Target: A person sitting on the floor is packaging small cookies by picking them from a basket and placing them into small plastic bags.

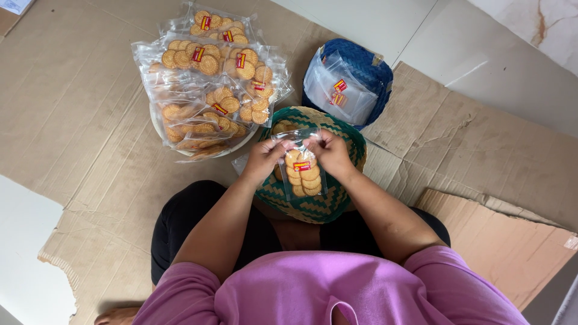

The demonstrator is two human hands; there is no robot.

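Biscuit packet (pixel 303 173), a clear bag of round golden biscuits with a red label, hangs over the green woven basket (pixel 325 207), pinched at its top edge by the fingers of the left hand (pixel 264 159) and right hand (pixel 330 153). Far left, filled packets (pixel 208 90) pile on a plate; far right, a blue basket (pixel 367 66) holds empty bags (pixel 340 90), all on cardboard (pixel 90 132).

Left hand (pixel 263 157) and right hand (pixel 330 151) pinching top of clear biscuit packet (pixel 303 171), held above green zigzag woven basket (pixel 313 204). Pile of filled packets (pixel 208 84) on round tray, upper left. Blue basket (pixel 370 66) with empty bags (pixel 340 90), upper right. Flattened cardboard (pixel 78 120) underneath.
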